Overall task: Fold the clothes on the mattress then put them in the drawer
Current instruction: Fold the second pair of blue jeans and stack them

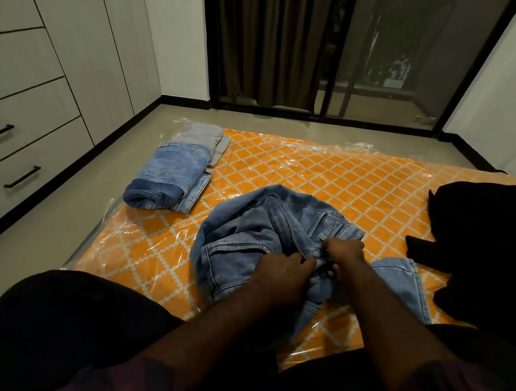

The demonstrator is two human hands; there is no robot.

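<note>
**Jeans point(266, 228) being gripped on the mattress point(331, 177)**

The jeans are lying bunched up directly in front of the person, at 12 o'clock. The left hand point(283, 274) is curling its fingers into the denim. The right hand point(344, 252) is pinching the waistband just beside it, at 1 o'clock. A folded pile point(169, 182) of blue denim and grey cloth is resting at 10 o'clock, near the mattress edge. Black clothes point(484, 238) are lying heaped at 3 o'clock. The drawers point(17, 144) are standing closed at 9 o'clock.
</note>
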